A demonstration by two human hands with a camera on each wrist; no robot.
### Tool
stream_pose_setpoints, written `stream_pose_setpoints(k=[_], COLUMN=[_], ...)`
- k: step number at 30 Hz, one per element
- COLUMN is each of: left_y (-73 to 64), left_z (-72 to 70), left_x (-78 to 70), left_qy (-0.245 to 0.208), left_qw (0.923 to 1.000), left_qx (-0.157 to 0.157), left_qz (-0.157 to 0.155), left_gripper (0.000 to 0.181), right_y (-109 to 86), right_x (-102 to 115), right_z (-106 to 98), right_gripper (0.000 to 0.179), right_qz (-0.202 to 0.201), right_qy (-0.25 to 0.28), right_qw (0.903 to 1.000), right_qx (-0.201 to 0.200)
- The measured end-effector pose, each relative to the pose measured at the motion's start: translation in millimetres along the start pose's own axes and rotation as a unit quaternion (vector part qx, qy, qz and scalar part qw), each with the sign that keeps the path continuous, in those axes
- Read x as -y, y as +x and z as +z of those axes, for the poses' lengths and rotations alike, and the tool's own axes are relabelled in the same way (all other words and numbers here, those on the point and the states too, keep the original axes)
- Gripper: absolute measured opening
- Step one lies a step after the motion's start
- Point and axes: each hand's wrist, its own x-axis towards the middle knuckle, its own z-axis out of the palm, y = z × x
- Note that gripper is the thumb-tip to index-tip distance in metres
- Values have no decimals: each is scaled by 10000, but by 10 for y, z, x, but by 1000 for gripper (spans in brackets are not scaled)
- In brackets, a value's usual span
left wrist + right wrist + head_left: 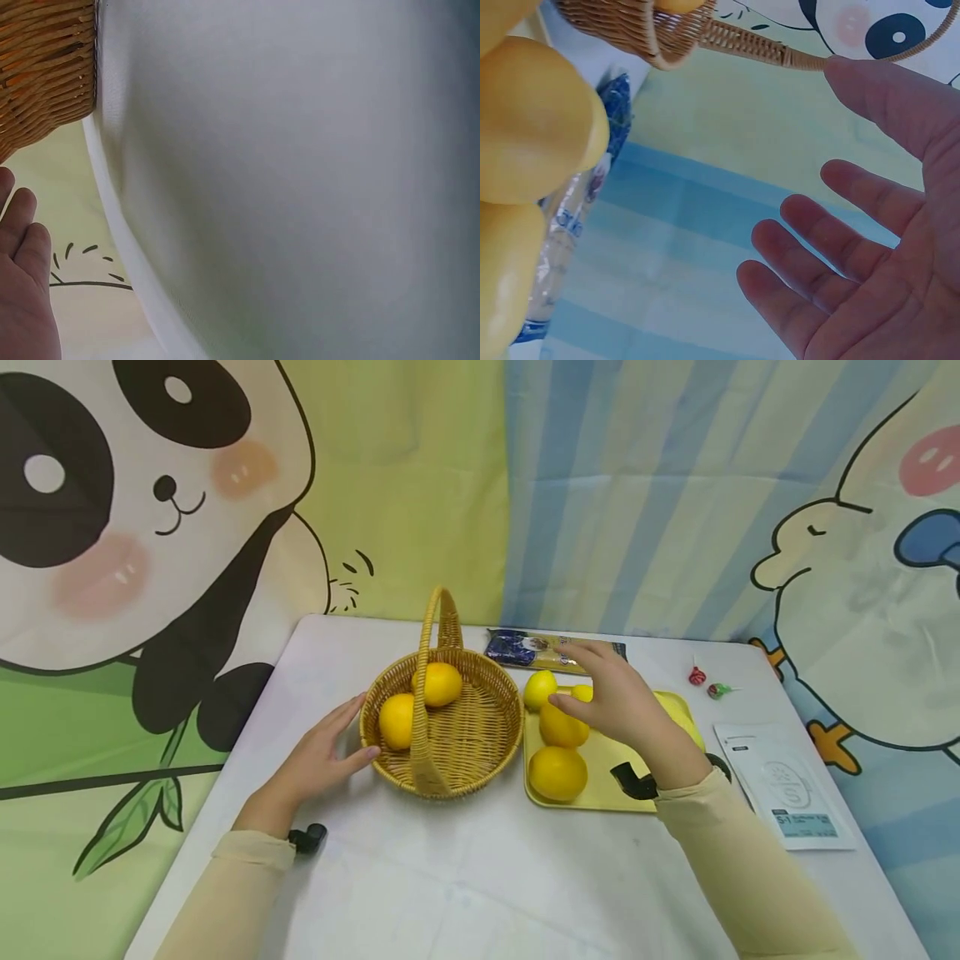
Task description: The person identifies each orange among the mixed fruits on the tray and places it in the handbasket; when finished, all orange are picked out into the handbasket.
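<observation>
A wicker basket (480,727) with a tall arched handle holds two oranges (438,684). My left hand (315,764) is at the basket's left side, fingers extended along the rim and thumb spread toward its front; whether it touches cannot be told. The left wrist view shows the fingers (34,255) just below the weave. Above a yellow tray (600,802), my right hand (618,697) hovers with fingers spread, holding nothing. On the tray lie two large orange-yellow fruits (558,774), a lemon (540,690) and other yellow fruit partly hidden by that hand.
Behind the tray lies a blue and gold packet (517,647). Two wrapped lollipops (697,676) and a white pouch (783,785) are on the right of the white table (465,885). A printed cloth (420,485) hangs along the table's back edge.
</observation>
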Motion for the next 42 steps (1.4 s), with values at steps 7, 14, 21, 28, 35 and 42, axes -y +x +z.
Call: stream_pose_setpoints(k=[7, 14, 21, 28, 35, 42], left_y=[0, 5, -2, 1, 3, 14], left_z=[15, 34, 43, 23, 15, 12], left_x=[-1, 12, 23, 16, 11, 3], left_qy=[-54, -76, -33, -34, -18, 0], left_qw=[10000, 9999, 10000, 10000, 10000, 10000], left_qx=[17, 32, -7, 12, 7, 15], left_qz=[-41, -58, -14, -11, 1, -4], left_gripper=[97, 97, 97, 96, 94, 95], right_y=[-146, -309, -480, -605, -669, -718], right_x=[-94, -195, -247, -249, -276, -320], right_z=[171, 364, 544, 644, 722, 844], right_gripper=[75, 74, 71, 68, 65, 68], right_qz=[107, 137, 83, 75, -135, -192], right_qy=[161, 165, 275, 320, 346, 318], right_qw=[9996, 9991, 9985, 9984, 9986, 9988], right_qx=[220, 376, 459, 452, 364, 332])
